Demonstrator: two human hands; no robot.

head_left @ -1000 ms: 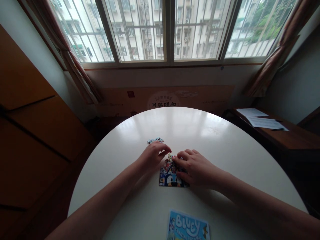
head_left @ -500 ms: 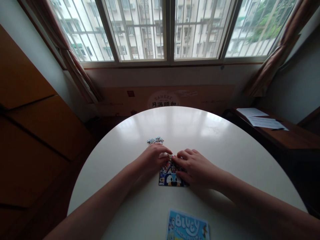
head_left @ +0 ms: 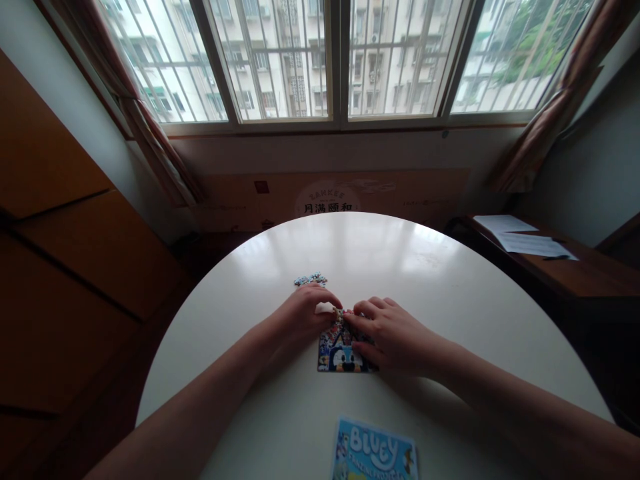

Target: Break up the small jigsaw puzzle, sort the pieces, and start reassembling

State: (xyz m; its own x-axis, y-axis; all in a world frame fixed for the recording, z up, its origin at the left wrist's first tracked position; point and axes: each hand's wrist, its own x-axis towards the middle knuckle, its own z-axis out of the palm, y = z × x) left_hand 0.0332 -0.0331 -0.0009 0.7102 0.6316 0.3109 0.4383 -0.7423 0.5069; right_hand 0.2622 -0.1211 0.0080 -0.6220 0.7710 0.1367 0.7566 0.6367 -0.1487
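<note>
Well in from the counter's point(head_left: 450, 300) far edge, the part-built jigsaw point(head_left: 345, 358) could buckle if the left hand point(head_left: 307, 310), grip narrow, whether on a piece I cannot tell, pushes harder than the wide-spread right hand point(head_left: 393, 333) steadies.

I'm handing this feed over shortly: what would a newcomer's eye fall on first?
Probably the bright barred window across the top, then the shiny white table below. Mid-table, the left hand and right hand are at a colourful puzzle with a blue cartoon face. Loose pieces lie just beyond the left hand, and a blue BLUEY card at the bottom edge.
</note>
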